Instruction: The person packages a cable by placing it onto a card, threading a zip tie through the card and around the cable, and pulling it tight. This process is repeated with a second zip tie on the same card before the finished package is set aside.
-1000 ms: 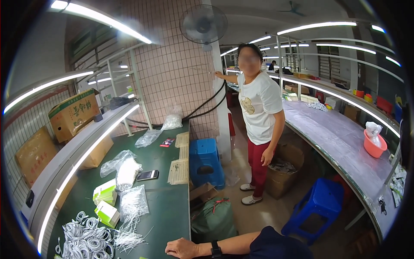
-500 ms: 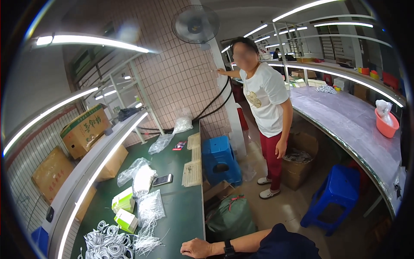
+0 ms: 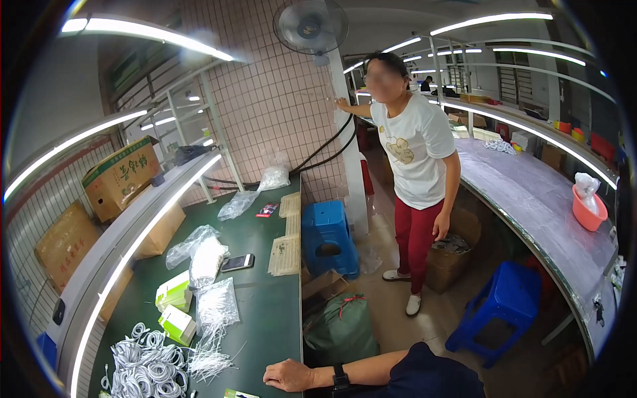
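My right hand (image 3: 289, 376), with a dark watch (image 3: 340, 378) on its wrist and a navy sleeve above, rests near the edge of the green table (image 3: 259, 318). Its fingers are curled and nothing shows in them. My left hand is out of view. Nearest to the right hand lie loose white ties (image 3: 207, 361) and, cut off by the lower edge, a green and white packet (image 3: 237, 394). Farther left sits a pile of coiled white-grey cables (image 3: 144, 366). Above it are two green and white boxes (image 3: 177, 325) and a clear bag of white ties (image 3: 217, 304).
A person in a white shirt (image 3: 417, 136) stands beyond the table, one hand against a pillar. Blue stools (image 3: 328, 232), a green sack (image 3: 342, 328) and an open carton (image 3: 456, 262) stand on the floor. A phone (image 3: 237, 263) and pale trays (image 3: 285, 255) lie on the table.
The view has shifted, so the table and its things sit farther left and lower. A green and white packet now shows at the lower edge. My right hand stays on the table.
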The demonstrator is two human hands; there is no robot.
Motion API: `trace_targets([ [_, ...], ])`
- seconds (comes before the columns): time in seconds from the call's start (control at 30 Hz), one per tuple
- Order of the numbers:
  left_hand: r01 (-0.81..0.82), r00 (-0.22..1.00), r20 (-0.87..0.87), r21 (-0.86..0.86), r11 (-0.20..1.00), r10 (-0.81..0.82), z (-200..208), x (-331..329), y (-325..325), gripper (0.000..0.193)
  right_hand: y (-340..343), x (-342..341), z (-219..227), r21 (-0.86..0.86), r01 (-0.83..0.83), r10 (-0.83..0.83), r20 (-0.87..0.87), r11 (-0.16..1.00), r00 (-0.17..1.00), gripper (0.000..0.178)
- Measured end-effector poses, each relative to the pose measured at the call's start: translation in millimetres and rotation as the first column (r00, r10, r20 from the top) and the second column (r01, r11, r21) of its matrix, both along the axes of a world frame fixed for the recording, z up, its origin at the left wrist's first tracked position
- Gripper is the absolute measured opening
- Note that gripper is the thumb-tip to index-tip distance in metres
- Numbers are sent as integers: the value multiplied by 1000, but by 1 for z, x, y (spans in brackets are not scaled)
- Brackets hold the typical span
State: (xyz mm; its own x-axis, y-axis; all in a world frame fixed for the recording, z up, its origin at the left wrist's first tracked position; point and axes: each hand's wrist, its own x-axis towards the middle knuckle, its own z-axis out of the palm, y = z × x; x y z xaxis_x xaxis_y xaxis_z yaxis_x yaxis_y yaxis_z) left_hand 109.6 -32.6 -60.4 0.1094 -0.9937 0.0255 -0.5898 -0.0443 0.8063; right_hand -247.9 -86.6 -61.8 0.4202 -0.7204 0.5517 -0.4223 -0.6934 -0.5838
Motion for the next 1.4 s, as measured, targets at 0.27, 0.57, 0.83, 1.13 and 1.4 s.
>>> trace_targets([
  [0.27, -111, 994, 9, 80, 991, 111, -2, 6, 37, 26, 15, 13, 3, 93, -151, 144, 79, 984, 986, 10],
  [0.57, -32, 999, -48, -156, 987, 24, 94, -46, 20, 15, -34, 49, 143, 278, -388, 318, 265, 879, 910, 6],
  [0.83, -226, 913, -357, -33, 974, 200, 95, -25, 62, 12, -41, 163, 136, 253, -601, 611, 47, 758, 790, 13],
  [1.13, -201, 933, -310, -32, 979, 182, 85, -19, 59, 13, -38, 199, 103, 350, -644, 712, -104, 680, 695, 18],
  [1.4, -197, 922, -338, 4, 980, 187, 83, -22, 55, 11, -40, 196, 100, 600, -582, 690, 69, 548, 720, 15],
])
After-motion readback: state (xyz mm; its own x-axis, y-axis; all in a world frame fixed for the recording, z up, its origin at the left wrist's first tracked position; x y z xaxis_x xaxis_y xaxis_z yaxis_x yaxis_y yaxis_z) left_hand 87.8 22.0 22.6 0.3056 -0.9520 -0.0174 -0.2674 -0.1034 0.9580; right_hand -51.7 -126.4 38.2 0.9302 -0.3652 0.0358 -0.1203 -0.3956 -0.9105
